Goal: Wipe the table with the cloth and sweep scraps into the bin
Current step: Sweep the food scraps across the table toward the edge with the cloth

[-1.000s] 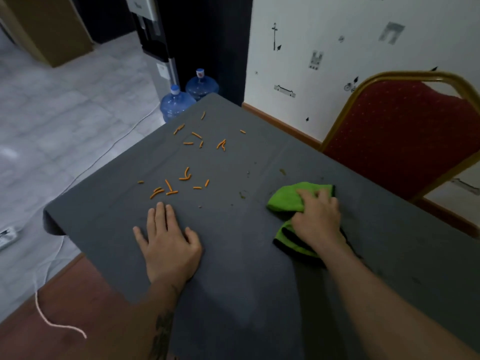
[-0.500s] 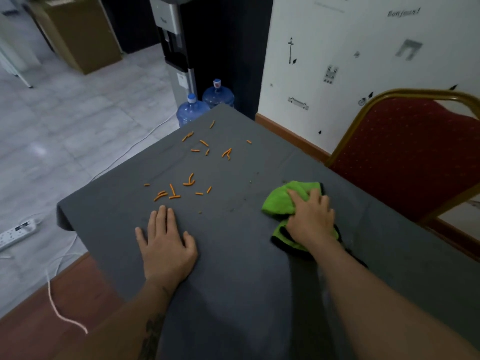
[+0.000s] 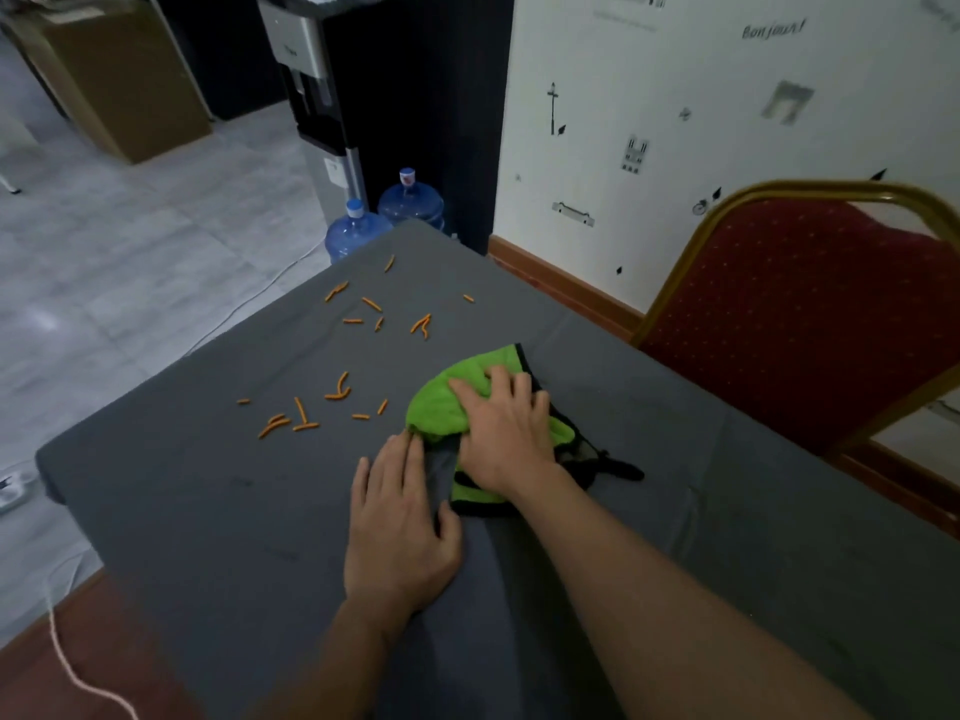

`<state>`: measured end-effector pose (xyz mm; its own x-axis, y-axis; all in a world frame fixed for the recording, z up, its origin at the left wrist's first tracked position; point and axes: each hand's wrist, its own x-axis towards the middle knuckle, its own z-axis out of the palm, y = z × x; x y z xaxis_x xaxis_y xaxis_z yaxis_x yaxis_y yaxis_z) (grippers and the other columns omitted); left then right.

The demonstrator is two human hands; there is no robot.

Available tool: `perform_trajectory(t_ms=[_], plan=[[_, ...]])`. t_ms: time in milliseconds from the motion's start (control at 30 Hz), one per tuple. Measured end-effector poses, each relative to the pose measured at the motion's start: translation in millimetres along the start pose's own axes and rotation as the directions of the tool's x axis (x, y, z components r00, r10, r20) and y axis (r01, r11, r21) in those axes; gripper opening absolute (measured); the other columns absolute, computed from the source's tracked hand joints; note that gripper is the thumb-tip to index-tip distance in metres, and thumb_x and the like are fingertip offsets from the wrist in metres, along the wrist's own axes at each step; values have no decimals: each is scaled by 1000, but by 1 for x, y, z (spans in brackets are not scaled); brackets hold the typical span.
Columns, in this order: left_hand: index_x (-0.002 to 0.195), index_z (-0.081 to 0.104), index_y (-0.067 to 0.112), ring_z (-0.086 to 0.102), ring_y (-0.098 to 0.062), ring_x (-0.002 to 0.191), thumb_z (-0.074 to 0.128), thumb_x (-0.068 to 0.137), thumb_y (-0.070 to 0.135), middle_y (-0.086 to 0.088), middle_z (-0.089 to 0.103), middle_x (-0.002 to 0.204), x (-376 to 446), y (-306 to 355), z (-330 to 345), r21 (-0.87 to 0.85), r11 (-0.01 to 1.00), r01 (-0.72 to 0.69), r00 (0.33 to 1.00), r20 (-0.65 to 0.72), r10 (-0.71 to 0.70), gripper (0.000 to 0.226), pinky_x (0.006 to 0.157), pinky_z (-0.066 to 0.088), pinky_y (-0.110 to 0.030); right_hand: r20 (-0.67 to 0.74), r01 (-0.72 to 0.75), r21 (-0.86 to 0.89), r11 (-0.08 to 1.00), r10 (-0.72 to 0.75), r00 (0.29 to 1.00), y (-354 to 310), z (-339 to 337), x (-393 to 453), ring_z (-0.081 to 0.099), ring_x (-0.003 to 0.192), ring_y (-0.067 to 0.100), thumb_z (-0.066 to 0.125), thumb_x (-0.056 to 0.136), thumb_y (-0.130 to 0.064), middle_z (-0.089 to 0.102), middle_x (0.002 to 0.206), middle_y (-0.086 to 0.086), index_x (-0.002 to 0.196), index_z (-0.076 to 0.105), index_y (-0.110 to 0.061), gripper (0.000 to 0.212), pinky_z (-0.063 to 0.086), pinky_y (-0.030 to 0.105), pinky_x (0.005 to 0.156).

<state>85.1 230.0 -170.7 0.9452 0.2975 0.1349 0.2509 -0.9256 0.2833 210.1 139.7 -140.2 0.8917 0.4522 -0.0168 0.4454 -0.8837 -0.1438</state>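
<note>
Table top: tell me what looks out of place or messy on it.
Orange scraps lie strewn over the grey table, left of and beyond the green cloth, not yet swept. The cloth is bunched under the right hand, not spread flat. No bin is in view.

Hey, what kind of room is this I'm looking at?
Probably a dining or function room: a table under a grey cloth, a red banquet chair beside it, and a water dispenser with spare bottles nearby.

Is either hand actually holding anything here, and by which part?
Right hand presses the green cloth flat at its middle; left hand lies on the table. Nothing is gripped.
</note>
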Motion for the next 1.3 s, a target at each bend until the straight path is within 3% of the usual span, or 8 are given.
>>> perform_trajectory(t_ms=[167, 333, 433, 633, 767, 933, 1067, 1300], plan=[[141, 49, 3, 40, -26, 140, 44, 77, 38, -11, 47, 148, 0, 2, 0, 37, 999, -2, 1000, 31, 1, 73, 118, 21, -47, 10, -182, -23, 983, 182, 983, 54, -6, 19, 32, 122, 36, 55, 78, -27, 34, 141, 13, 143, 36, -34, 68, 31, 48, 100], [143, 48, 7, 31, -24, 145, 40, 78, 41, -9, 42, 152, 1, 5, -1, 49, 998, 48, 997, 57, -51, 73, 120, 16, -52, 47, -480, -30, 877, 481, 875, 120, -25, -5, 29, 123, 37, 56, 79, -21, 28, 143, 12, 145, 35, -32, 69, 31, 49, 103], [144, 46, 9, 26, -27, 147, 42, 78, 42, -10, 38, 155, 3, 6, -2, 45, 993, 113, 992, 53, -115, 74, 120, 14, -55, 47, -456, 36, 889, 454, 890, 101, -26, -16, 33, 120, 37, 54, 78, -17, 31, 140, 12, 142, 41, -29, 67, 34, 49, 103], [144, 45, 10, 23, -29, 148, 43, 76, 44, -11, 37, 155, 5, 7, -2, 40, 987, 153, 987, 42, -154, 76, 120, 14, -53, -46, -171, 109, 979, 177, 983, 31, -2, -22, 35, 114, 32, 55, 75, -22, 38, 132, 7, 137, 47, -34, 64, 34, 46, 95], [146, 42, 10, 21, -28, 148, 43, 77, 43, -10, 35, 156, 4, 6, -2, 50, 988, 148, 987, 59, -151, 76, 121, 11, -52, -22, -296, 42, 954, 297, 955, 66, -6, -34, 34, 116, 32, 57, 77, -24, 34, 138, 9, 141, 41, -37, 68, 34, 45, 97], [146, 41, 8, 21, -31, 148, 42, 78, 42, -13, 33, 157, 4, 5, -4, 25, 990, 139, 985, 97, -141, 77, 120, 11, -54, 26, -582, 2, 813, 581, 813, 121, -23, -76, 35, 116, 36, 58, 80, -24, 32, 136, 14, 145, 37, -33, 68, 35, 48, 100], [155, 24, 16, 4, -24, 152, 33, 86, 45, -5, 14, 164, 7, -13, -14, -35, 998, 52, 980, 193, -45, 75, 121, 1, -48, 85, -672, 22, 741, 668, 739, 107, -34, -88, 34, 119, 39, 56, 82, -22, 29, 140, 16, 147, 37, -29, 68, 35, 48, 101], [152, 35, 21, 22, -24, 149, 31, 90, 47, -5, 26, 162, -3, -100, -30, 28, 965, -262, 948, 195, 251, 68, 118, 18, -54, 57, -449, 99, 888, 446, 893, -29, -12, -59, 36, 119, 37, 56, 76, -22, 34, 138, 14, 140, 45, -31, 66, 37, 44, 100]])
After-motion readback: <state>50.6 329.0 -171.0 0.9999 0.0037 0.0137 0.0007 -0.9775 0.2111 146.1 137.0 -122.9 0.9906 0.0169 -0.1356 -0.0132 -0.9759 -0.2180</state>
